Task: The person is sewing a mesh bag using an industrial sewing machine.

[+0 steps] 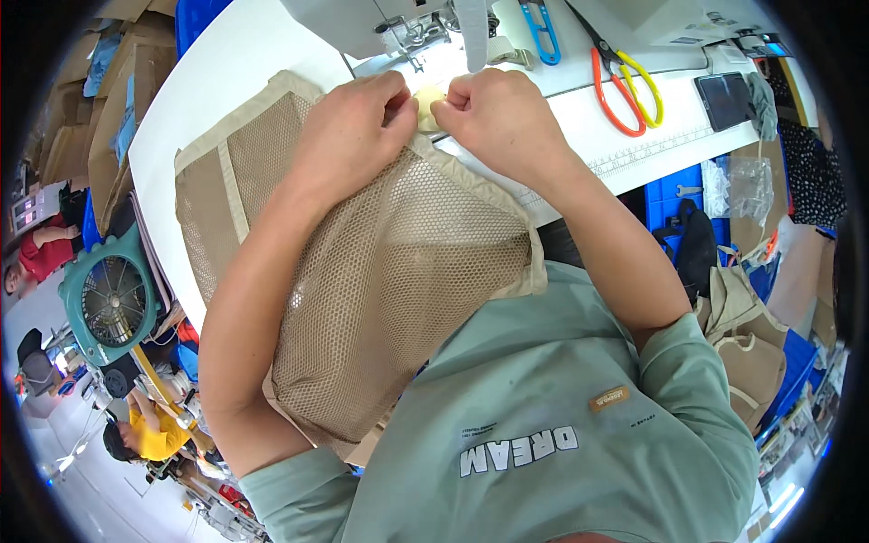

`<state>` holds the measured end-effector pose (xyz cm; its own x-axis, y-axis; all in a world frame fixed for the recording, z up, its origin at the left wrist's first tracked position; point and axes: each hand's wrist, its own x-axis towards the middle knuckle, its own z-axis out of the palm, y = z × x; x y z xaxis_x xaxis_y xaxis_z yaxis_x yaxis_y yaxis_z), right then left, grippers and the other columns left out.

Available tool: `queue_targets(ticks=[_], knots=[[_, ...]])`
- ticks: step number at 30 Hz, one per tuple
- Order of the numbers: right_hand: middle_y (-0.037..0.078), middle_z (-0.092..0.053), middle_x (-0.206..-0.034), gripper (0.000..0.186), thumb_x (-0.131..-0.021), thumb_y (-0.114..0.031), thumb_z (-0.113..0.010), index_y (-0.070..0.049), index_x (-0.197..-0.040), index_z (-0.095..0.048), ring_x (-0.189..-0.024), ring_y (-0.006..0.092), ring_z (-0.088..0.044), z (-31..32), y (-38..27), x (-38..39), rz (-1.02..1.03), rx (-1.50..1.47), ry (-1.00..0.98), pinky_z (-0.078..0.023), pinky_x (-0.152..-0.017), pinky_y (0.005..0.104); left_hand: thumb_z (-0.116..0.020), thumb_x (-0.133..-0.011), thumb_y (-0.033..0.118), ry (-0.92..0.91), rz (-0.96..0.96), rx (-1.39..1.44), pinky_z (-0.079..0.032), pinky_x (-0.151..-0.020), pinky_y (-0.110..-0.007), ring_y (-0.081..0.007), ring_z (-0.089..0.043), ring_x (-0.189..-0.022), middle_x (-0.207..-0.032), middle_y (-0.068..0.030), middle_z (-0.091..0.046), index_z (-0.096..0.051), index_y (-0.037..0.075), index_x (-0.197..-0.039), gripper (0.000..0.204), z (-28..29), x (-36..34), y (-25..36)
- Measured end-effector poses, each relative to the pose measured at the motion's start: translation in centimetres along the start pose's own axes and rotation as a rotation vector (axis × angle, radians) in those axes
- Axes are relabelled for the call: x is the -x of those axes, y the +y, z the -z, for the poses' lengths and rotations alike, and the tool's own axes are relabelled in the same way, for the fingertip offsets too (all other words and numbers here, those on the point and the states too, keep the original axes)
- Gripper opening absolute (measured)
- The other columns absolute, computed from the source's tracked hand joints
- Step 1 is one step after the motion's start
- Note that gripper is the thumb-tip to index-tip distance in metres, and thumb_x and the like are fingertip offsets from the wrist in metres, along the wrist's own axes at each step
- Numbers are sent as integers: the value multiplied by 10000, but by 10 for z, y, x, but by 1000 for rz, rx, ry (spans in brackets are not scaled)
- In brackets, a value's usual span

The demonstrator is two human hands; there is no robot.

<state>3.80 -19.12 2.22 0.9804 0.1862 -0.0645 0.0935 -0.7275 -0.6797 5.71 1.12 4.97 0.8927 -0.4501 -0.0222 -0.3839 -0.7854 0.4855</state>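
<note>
A beige mesh fabric panel (398, 271) with tan binding lies across the white sewing table (208, 81) and hangs down over my lap. My left hand (348, 131) presses on the panel's upper edge, fingers curled on the fabric. Close beside it, my right hand (498, 113) pinches the same edge around a small pale yellow piece (427, 102). Both hands sit just in front of the sewing machine's needle area (412, 41).
Orange and yellow scissors (625, 86) and blue thread snips (540, 32) lie on the table at the upper right, beside a dark tablet (724, 100). A teal fan (109, 299) stands at the left. Tan finished pieces (747, 344) pile at the right. Other people sit lower left.
</note>
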Motion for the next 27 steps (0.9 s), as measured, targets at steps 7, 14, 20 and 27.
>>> queue_targets(ticks=[7, 14, 20, 27], knots=[[131, -730, -744, 255, -917, -291, -693, -56, -836, -747, -748, 325, -742, -12, -3, 1, 109, 212, 135, -603, -699, 459, -668, -948, 292, -16, 127, 56, -556, -747, -481, -373, -718, -826, -875, -170, -746, -707, 24, -933, 272, -9, -13, -6], [125, -718, -720, 239, -918, -277, -695, -59, -829, -735, -704, 309, -734, -10, -5, 1, 94, 220, 135, -584, -636, 454, -686, -943, 296, -48, 175, 54, -556, -766, -465, -359, -723, -841, -869, -159, -749, -721, 34, -940, 264, -7, -17, -4], [123, -719, -717, 238, -928, -283, -697, -65, -839, -731, -685, 317, -735, -12, -3, 0, 131, 227, 158, -584, -620, 452, -678, -946, 247, 95, -59, -290, -482, -981, -438, -319, -685, -1003, -1054, -145, -726, -741, 33, -918, 224, -4, -3, 3], [145, -710, -704, 266, -938, -306, -698, -66, -826, -727, -661, 336, -725, -19, 0, 3, 170, 179, 129, -562, -603, 474, -627, -943, 84, -11, 19, -442, -588, -845, -515, -397, -734, -970, -1157, -197, -685, -727, -3, -1049, 170, -10, 7, 17]])
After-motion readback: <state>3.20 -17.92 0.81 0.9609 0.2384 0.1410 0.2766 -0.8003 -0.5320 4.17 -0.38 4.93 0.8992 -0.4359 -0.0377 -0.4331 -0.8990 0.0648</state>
